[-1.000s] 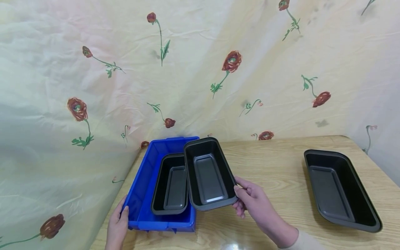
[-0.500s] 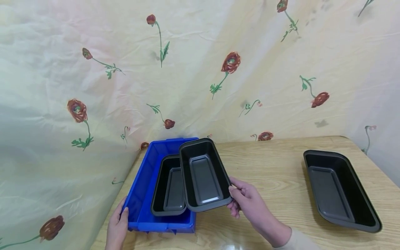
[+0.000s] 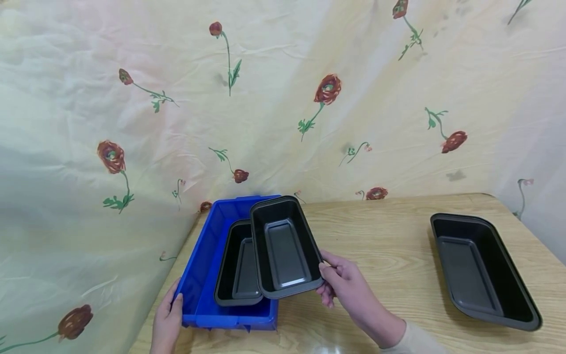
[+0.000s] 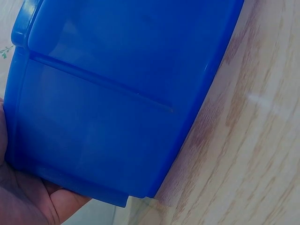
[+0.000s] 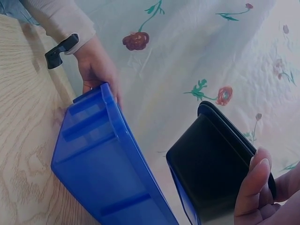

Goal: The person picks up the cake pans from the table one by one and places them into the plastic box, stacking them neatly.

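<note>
A blue plastic bin stands on the left of the table, and my left hand grips its near left corner. In the left wrist view the thumb side of that hand lies against the bin's edge. One black loaf pan lies inside the bin, partly covered. Over the bin's right side hangs a second loaf pan, slightly tilted; my right hand pinches its near right corner between thumb and fingers. From the right wrist, this held pan appears above the bin's rim.
A third black loaf pan rests on the right of the wooden table. Behind the table and along its left hangs a flowered cloth. The held pan's right edge overhangs the bin's right wall.
My right hand has carried the held loaf pan a little left, further over the bin, covering more of the pan inside. The left hand and the bin stay put.
</note>
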A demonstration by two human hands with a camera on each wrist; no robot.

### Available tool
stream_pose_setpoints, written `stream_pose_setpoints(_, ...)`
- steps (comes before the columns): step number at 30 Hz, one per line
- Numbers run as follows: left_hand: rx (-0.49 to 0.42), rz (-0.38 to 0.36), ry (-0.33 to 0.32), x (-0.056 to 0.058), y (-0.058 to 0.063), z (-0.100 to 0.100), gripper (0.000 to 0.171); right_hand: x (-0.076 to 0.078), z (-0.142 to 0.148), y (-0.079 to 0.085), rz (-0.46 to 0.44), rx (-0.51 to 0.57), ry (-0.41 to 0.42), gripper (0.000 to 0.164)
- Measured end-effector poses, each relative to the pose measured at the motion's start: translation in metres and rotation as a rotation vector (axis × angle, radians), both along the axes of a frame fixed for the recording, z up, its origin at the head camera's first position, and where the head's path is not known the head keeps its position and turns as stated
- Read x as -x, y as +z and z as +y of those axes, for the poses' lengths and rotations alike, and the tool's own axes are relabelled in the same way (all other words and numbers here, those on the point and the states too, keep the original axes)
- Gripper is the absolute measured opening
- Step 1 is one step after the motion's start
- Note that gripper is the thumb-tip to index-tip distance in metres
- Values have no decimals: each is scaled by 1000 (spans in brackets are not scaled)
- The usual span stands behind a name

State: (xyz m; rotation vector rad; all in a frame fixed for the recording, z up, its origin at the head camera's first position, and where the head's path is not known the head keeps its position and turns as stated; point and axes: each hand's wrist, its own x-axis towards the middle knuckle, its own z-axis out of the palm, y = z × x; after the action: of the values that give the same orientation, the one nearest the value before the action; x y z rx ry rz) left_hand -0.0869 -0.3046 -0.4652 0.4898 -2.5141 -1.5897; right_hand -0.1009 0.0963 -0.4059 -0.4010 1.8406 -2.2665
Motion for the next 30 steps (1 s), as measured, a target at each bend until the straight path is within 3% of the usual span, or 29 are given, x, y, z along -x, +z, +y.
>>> stream_pose_setpoints(15,2,18,-3,-1,0,0,50,4,-16,2,-14,9,-3,57)
stream_pose_setpoints(30,-4,12,2,-3,3,2,51,10,-31,-5,41,17,14,58)
